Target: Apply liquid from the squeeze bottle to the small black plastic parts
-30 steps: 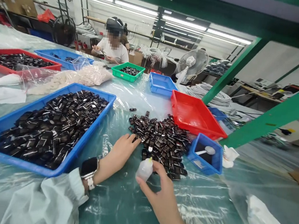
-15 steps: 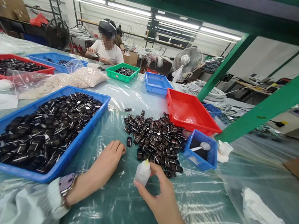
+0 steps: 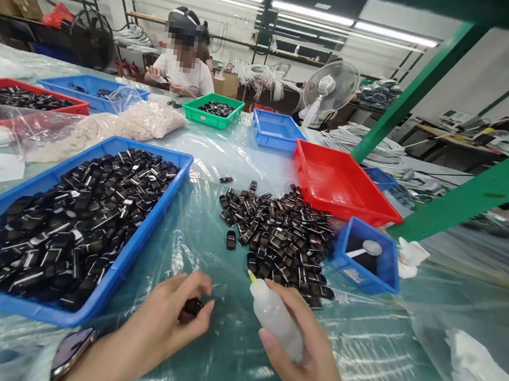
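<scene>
My left hand [image 3: 167, 313] is closed round a small black piece [image 3: 193, 306], which shows between thumb and fingers. In my right hand [image 3: 304, 341] is a whitish squeeze bottle [image 3: 276, 318], tilted, its yellow tip [image 3: 251, 276] pointing up and to the left. Beyond my hands lies a loose pile of glossy black pieces [image 3: 277, 234] on the plastic-covered table. One single piece [image 3: 230, 240] rests at the pile's left edge. A big blue tray [image 3: 146, 226] filled with similar black pieces stands to the left of my left hand.
Right of the pile are a small blue bin [image 3: 346, 266] with a white spoon [image 3: 365, 249] and a red tray [image 3: 344, 183]. A green post [image 3: 417, 93] rises behind. Farther back are a green tray [image 3: 211, 118], a fan [image 3: 327, 87] and a seated person [image 3: 185, 72].
My left hand has come nearer and now holds a black piece. The bottle in my right hand has tipped from upright to slanting left. The view has shifted slightly.
</scene>
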Motion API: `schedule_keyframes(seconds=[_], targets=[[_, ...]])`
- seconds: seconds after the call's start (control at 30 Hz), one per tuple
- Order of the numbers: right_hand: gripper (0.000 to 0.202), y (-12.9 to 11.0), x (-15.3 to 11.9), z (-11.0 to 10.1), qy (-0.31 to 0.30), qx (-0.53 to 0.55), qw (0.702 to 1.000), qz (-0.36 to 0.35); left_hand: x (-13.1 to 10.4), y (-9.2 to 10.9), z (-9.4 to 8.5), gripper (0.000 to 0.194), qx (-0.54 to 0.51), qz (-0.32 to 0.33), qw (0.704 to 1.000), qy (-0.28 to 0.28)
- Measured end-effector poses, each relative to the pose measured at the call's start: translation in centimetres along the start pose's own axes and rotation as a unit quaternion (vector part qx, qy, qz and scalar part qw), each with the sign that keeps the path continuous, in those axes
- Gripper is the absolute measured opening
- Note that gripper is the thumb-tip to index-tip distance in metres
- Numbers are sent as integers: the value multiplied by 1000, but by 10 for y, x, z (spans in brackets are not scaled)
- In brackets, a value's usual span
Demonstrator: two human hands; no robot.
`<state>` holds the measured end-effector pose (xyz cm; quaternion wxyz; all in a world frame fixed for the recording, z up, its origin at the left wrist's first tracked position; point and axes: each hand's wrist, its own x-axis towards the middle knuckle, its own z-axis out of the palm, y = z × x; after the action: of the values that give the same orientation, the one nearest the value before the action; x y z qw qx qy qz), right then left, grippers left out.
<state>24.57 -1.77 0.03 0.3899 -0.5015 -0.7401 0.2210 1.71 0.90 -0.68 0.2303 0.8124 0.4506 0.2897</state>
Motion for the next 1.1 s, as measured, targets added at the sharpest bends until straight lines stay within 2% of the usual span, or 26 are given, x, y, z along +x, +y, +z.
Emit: schedule_keyframes(seconds=[0.13, 0.3, 0.47, 0.63, 0.83, 1.1], targets=[[42, 3, -3, -3, -17, 19, 999, 19, -5, 5, -9, 13, -45, -21, 999, -13], [33, 0, -9, 1, 21, 111, 992, 55, -10, 2, -12, 27, -110, 0, 994, -12], [26, -2, -17, 7, 66, 10, 998, 15, -12, -4, -9, 29, -149, -17, 989, -3], [26, 6, -23, 10, 78, -42, 995, 43, -13, -3, -9, 34, -148, -3, 989, 13], [27, 8, -20, 7, 69, -30, 997, 11, -15, -3, -10, 34, -143, 19, 990, -10], [31, 4, -14, 2, 45, -9, 999, 6, -15, -3, -9, 31, -160, 46, 986, -28]])
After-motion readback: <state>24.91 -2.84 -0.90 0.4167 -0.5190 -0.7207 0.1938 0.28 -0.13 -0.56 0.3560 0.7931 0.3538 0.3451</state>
